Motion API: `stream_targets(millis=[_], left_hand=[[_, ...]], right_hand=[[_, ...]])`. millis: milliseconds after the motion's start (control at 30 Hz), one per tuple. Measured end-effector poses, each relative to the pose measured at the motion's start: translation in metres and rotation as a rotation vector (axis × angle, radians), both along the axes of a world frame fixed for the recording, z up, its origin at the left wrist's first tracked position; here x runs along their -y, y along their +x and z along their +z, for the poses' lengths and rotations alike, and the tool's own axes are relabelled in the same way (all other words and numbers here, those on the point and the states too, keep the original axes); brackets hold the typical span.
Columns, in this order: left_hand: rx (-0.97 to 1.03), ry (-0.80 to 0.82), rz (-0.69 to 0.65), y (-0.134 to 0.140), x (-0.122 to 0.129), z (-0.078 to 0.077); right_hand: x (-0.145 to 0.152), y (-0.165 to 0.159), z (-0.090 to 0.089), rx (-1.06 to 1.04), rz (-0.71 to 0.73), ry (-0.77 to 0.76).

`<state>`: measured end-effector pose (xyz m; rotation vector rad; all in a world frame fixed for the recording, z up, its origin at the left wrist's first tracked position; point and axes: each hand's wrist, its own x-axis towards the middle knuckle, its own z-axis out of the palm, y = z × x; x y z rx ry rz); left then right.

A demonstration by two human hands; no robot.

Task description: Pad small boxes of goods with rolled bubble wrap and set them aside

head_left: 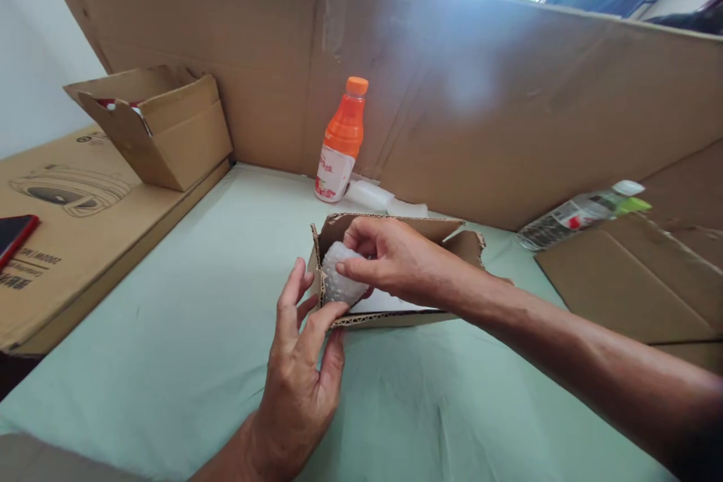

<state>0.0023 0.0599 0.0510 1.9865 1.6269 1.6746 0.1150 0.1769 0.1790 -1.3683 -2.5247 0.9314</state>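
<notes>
The rounded bundle of translucent white bubble wrap [339, 288] sits in the left end of an open, narrow brown cardboard box [395, 321], against its left wall. I have the right hand [395, 260] reaching in over the box from the right, thumb and fingers closed to a pinch on the upper part of the wrap; I can't make out what is inside it. The left hand [302, 373] is at the front left corner, fingers loosely curved and well spread, one fingertip at the rim beside the wrap and the thumb low against the outside of the front wall. It grips nothing fully that I can tell. Beside the bundle I see a flat white surface [395, 303] on the box's floor.

Just behind the box, I have an upright bottle of orange-red drink with an orange cap and pale label [340, 143], and next to it some whitish, translucent pieces [370, 194] lying flat. All this rests on a pale green cloth [169, 301]. To my right, a clear plastic bottle [576, 220] leans beside a folded brown cardboard piece [626, 279]. To my left, a large printed carton [84, 203] carries a smaller open cardboard box [189, 139] and a dark, red-edged flat object [14, 236]. A tall brown cardboard screen [480, 105] closes the back.
</notes>
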Motion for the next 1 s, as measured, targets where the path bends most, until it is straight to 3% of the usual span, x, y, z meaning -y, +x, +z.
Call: stream_targets(millis=[133,300,333,400,500,567,700,833,1000], left_hand=[[0.003,0.042,0.01,-0.002,-0.005,-0.004],[-0.011,0.052,0.061,-0.003,-0.007,-0.008],[-0.013,0.062,0.056,-0.003,-0.007,-0.009],[-0.009,0.084,0.045,-0.003,-0.008,-0.01],[-0.005,0.095,0.048,-0.004,-0.011,-0.01],[-0.013,0.099,0.05,-0.005,-0.012,-0.01],[-0.024,0.084,0.045,-0.007,-0.011,-0.011],[-0.038,0.065,0.052,-0.008,-0.009,-0.012],[-0.077,0.052,0.083,-0.01,-0.01,-0.009]], right_hand=[[0.002,-0.007,0.006,0.085,0.016,0.161],[-0.007,-0.008,0.002,-0.026,-0.032,-0.227],[-0.007,-0.007,0.0,-0.018,-0.035,-0.248],[-0.006,-0.008,-0.002,0.053,-0.004,-0.131],[-0.002,-0.014,0.001,0.251,0.139,0.189],[0.0,-0.02,0.004,0.377,0.227,0.289],[-0.001,-0.026,0.006,0.51,0.261,0.269],[-0.005,-0.025,-0.001,0.4,0.364,0.26],[-0.013,-0.029,-0.008,0.341,0.432,0.14]])
